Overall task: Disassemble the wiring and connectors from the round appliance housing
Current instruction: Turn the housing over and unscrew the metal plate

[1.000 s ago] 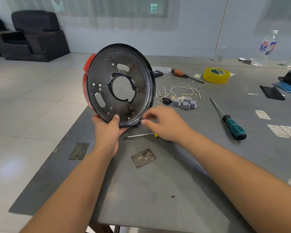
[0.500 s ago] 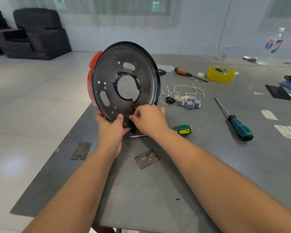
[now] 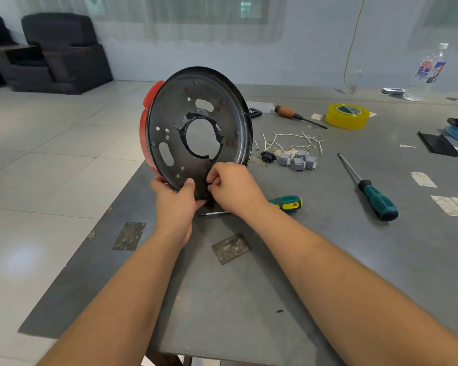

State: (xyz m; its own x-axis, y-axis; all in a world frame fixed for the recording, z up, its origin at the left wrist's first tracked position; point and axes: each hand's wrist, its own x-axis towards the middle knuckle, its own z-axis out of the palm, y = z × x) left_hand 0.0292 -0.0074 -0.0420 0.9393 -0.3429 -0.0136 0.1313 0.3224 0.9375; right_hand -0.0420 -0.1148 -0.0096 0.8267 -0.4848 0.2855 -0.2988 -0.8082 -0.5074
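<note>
1. Your left hand (image 3: 175, 200) grips the bottom rim of the round housing (image 3: 196, 128), thumb on its dark face; your right hand (image 3: 232, 187) pinches something small at that lower edge.
2. The housing stands on edge at the table's (image 3: 249, 299) left side, open face toward you, red shell behind.
3. A green-and-yellow screwdriver (image 3: 283, 203) lies under your right wrist.
4. Beyond lie grey connectors (image 3: 298, 161), loose white wires (image 3: 288, 141), a teal screwdriver (image 3: 368, 188), yellow tape (image 3: 347, 116) and a bottle (image 3: 426, 72) with an unreadable label.
</note>
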